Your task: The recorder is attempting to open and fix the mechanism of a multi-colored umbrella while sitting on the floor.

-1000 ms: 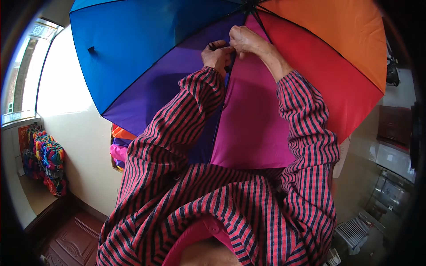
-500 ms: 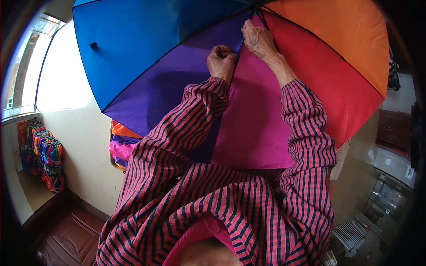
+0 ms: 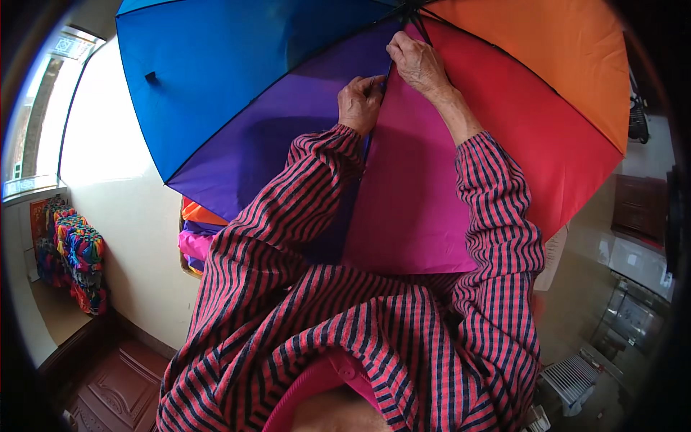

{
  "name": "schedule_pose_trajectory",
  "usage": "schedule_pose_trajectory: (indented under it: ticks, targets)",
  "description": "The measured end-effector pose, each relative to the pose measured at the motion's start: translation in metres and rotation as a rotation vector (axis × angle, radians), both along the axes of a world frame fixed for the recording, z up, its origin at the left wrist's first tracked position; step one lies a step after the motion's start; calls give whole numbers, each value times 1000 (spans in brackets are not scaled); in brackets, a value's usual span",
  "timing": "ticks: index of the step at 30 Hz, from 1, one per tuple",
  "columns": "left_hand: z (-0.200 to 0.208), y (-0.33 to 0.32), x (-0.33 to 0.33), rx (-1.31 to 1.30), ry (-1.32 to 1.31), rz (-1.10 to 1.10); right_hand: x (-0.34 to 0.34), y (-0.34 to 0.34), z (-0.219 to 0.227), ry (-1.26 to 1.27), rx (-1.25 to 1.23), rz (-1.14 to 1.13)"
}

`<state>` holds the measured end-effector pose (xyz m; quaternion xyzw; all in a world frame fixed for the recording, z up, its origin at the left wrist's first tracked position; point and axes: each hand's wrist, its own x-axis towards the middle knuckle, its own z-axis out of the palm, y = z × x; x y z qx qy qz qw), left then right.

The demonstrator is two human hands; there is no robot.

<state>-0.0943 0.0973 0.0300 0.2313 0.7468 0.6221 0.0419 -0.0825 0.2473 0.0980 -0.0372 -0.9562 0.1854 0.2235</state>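
An open umbrella (image 3: 425, 180) with panels of blue, purple, pink, red and orange spreads in front of me, its dark ribs facing me. My right hand (image 3: 419, 66) is closed, fingertips pinching the rib between the purple and pink panels, a little below the hub (image 3: 410, 7). Lower on that same rib, my left hand (image 3: 358, 104) is also closed, thumb and fingers pressed together beside it. Something thin and dark shows at those left fingertips, too small to make out. A short black strap (image 3: 151, 77) sticks out from the blue panel.
Folded colourful cloth fills a box (image 3: 181, 248) beneath the umbrella's left edge. Bundles of multicoloured cloth (image 3: 79, 252) hang at the far left near a bright window (image 3: 36, 137). Lower left is a dark red carved wooden panel (image 3: 119, 389); a striped rack (image 3: 568, 378) stands lower right.
My right hand has shifted slightly left along with the rib. The left fingers have closed in nearer the rib, and the left wrist has turned a little. The umbrella has barely moved.
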Motion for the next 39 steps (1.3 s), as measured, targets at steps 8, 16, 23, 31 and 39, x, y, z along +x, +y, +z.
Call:
schedule_pose_trajectory:
  ticks: [8,16,23,31,39]
  targets:
    - [3,-4,3,-69,-100,-65,-12,-10,6,-59,19,32]
    - [-3,-6,5,-51,-6,-116,-29,-18,18,216,-162,55]
    - [-8,2,-10,54,-181,-93,-7,-40,45,-73,-763,54]
    - [22,5,-23,245,-575,-80,17,3,29,-78,-74,244]
    - [20,-1,-36,172,-721,-71,18,-24,23,-240,464,265]
